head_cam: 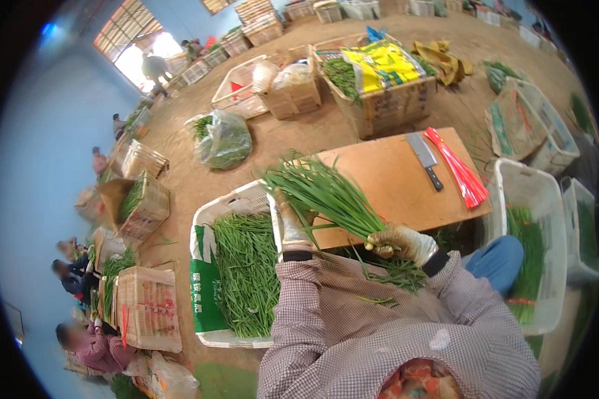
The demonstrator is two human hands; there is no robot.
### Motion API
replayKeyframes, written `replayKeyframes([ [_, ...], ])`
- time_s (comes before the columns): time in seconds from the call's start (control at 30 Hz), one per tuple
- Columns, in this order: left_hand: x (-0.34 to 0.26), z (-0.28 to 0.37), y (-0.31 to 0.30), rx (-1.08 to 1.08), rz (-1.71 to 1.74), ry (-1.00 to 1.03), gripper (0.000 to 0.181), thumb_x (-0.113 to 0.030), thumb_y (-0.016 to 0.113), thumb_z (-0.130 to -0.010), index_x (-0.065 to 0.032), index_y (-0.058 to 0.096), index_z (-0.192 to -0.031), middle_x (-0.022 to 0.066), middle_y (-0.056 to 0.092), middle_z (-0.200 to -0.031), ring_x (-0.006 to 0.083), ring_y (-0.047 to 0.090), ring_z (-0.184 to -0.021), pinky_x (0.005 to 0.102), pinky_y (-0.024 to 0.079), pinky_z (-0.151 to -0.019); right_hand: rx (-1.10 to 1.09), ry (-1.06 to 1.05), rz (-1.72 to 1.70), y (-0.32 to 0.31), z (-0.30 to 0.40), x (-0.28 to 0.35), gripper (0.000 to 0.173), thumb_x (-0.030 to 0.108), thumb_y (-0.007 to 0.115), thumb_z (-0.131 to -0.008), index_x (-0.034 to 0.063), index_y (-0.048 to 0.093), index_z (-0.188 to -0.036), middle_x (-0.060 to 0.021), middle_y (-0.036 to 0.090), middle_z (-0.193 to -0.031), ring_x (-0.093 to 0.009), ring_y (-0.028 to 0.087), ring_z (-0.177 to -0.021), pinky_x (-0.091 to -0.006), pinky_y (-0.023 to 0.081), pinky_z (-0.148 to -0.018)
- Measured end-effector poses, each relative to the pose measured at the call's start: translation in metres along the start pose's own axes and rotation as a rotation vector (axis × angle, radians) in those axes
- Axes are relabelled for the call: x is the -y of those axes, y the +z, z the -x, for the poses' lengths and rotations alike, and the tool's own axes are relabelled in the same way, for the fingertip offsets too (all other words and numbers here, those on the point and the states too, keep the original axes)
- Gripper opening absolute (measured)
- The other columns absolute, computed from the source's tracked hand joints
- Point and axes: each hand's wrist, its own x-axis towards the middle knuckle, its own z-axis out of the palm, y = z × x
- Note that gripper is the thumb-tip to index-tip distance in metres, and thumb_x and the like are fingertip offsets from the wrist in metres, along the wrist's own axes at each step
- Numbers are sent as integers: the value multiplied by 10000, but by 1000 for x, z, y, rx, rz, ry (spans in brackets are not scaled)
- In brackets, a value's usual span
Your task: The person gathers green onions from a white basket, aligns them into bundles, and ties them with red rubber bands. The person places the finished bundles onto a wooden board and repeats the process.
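A bunch of long green leaves, apparently garlic chives (329, 192), lies across both hands, its leafy tips up and to the left. My right hand (402, 243), in a soiled work glove, grips the pale stem ends. The gloved left hand (294, 222) holds the leafy part, its thumb up beside the leaves and its other fingers partly hidden. Behind the bunch stands a wooden board table (379, 169). On it lie a cleaver (424, 158) with a black handle and a bundle of red ties (456, 167). Loose leaves (399, 277) rest on my lap.
A white crate (274, 249) of loose chives stands at my left. Another white crate (554, 249) at my right holds tied bunches. Beyond the table are a large crate with a yellow sack (382, 65) and a plastic bag of greens (224, 139). Several people work along the left wall.
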Motion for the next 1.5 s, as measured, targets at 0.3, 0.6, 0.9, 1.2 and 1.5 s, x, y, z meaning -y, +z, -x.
replayKeyframes([
  [0.3, 58, 89, -31, -285, -374, 430, 611, -455, 507, -981, 27, 424, -1348, 159, 532, -1246, 242, 539, -1142, 370, 453, -976, -41, 24, 34, -21, -60, -3, 234, 232, 591, -963, 0, 602, -931, 15, 531, -697, -46, 402, -497, -183, 344, -461],
  [0.6, 80, 83, -8, 186, -249, -240, 450, -400, 728, -857, 3, 615, -1020, 49, 630, -924, 145, 619, -876, 280, 523, -755, -131, -23, 647, 10, -51, -20, 461, 193, 690, -874, 35, 456, -1239, -4, 554, -778, -87, 496, -601, -237, 422, -514],
  [0.9, 116, 66, -3, -10, -139, 51, 192, -94, 684, -869, 16, 622, -1014, 95, 678, -878, 172, 630, -705, 287, 521, -626, -96, 72, 1025, -26, -53, -43, 681, 399, 744, -833, 11, 455, -1313, -149, 674, -970, -209, 665, -847, -313, 540, -720],
  [1.2, 136, 66, -2, -168, -693, 328, 473, -110, 715, -832, 51, 492, -1216, 102, 659, -904, 192, 624, -755, 314, 517, -694, -577, -1100, 1182, 42, -43, 62, 250, 11, 677, -840, 46, 656, -1087, -133, 677, -981, -266, 663, -882, -336, 539, -790],
  [1.5, 134, 80, 5, -74, -611, 501, 385, -126, 703, -860, 55, 523, -1148, 89, 675, -904, 184, 623, -765, 310, 513, -718, -512, -1117, 1795, 79, -83, 121, 360, 252, 706, -823, 116, 637, -1149, -187, 473, -1385, -382, 403, -1301, -509, 313, -1082],
])
